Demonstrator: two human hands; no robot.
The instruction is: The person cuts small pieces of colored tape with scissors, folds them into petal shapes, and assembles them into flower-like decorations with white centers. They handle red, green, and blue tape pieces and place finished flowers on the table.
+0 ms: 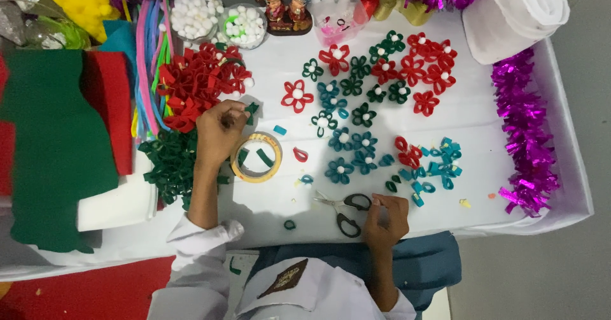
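My left hand (pixel 219 132) is raised over the white table (pixel 484 135) beside a roll of tape (pixel 257 157). Its fingers pinch a small dark green felt piece (pixel 252 109). A heap of red felt loops (pixel 197 84) lies just above it, and a heap of dark green loops (pixel 168 161) just to its left. My right hand (pixel 385 221) rests near the table's front edge with its fingers curled. Its fingertips are at the black handles of a pair of scissors (pixel 347 208). I see nothing inside that hand.
Several finished felt flowers in red (pixel 297 96), green (pixel 363 113) and teal (pixel 340 170) cover the middle. Loose teal loops (pixel 442 167) lie to the right. Green and red felt sheets (pixel 60 142) are at the left, bowls of white pompoms (pixel 196 14) at the back, and purple tinsel (pixel 525 129) along the right edge.
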